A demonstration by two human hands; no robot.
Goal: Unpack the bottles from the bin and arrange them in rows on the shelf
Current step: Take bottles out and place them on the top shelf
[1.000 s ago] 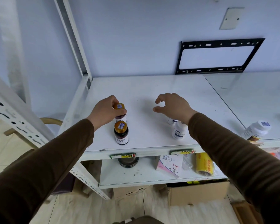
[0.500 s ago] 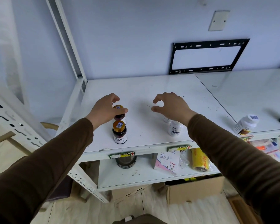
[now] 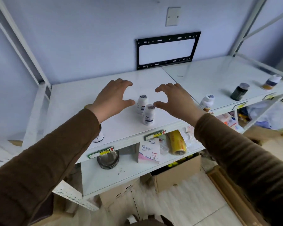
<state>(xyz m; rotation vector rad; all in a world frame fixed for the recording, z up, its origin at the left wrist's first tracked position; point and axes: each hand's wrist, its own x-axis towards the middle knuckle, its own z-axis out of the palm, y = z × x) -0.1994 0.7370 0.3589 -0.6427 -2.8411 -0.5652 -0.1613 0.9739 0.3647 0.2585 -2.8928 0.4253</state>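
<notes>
Two small white bottles stand one behind the other on the white shelf (image 3: 153, 79): the rear white bottle (image 3: 142, 104) and the front white bottle (image 3: 148, 115). My left hand (image 3: 112, 97) hovers just left of them and my right hand (image 3: 173, 99) just right, both with fingers spread and empty. A brown bottle (image 3: 98, 136) is mostly hidden under my left sleeve; only its label shows. Farther right lie a white bottle (image 3: 206, 103), a dark green bottle (image 3: 239, 92) and a blurred white bottle (image 3: 271, 81).
Below, the lower shelf (image 3: 121, 173) holds metal bowls (image 3: 108, 159), an N95 mask pack (image 3: 149, 150) and a yellow roll (image 3: 177, 142). Cardboard boxes (image 3: 175, 175) stand on the floor. A black wall bracket (image 3: 167, 49) hangs behind the shelf. White uprights frame both sides.
My left hand let go of the gold-capped brown bottle and lifted away to the right. The view swung right, uncovering both white bottles and more bottles on the right.
</notes>
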